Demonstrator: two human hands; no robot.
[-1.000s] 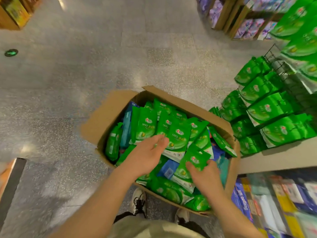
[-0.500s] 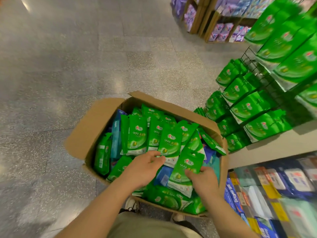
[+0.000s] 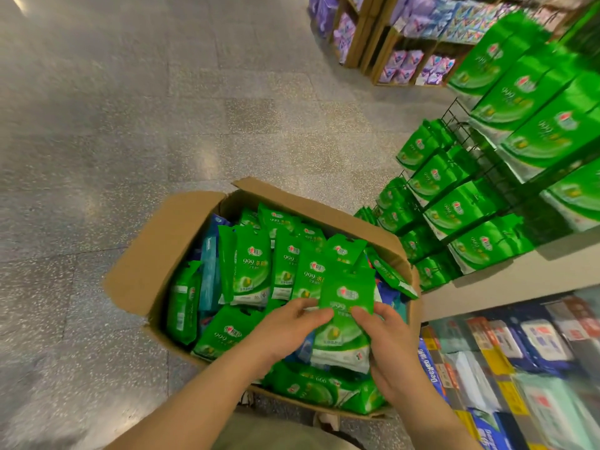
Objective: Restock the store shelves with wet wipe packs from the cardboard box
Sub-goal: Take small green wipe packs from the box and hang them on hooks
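An open cardboard box (image 3: 156,254) stands on the floor, filled with several green wet wipe packs and a few blue ones. One green pack (image 3: 345,300) is raised upright above the pile. My right hand (image 3: 386,349) grips its lower right side, thumb across the front. My left hand (image 3: 289,329) pinches its left edge with thumb and fingers. Green packs of the same kind hang on a black wire rack (image 3: 461,190) to the right of the box.
A beige shelf ledge (image 3: 519,277) runs under the rack, with blue and white packs (image 3: 526,352) on the shelf below. Wooden displays with purple packs (image 3: 399,63) stand at the back right. Grey speckled floor (image 3: 130,125) spreads to the left. My shoes show under the box.
My right hand has lifted one green pack up out of the pile. My left hand moved right from the packs and took hold of the same pack's left edge.
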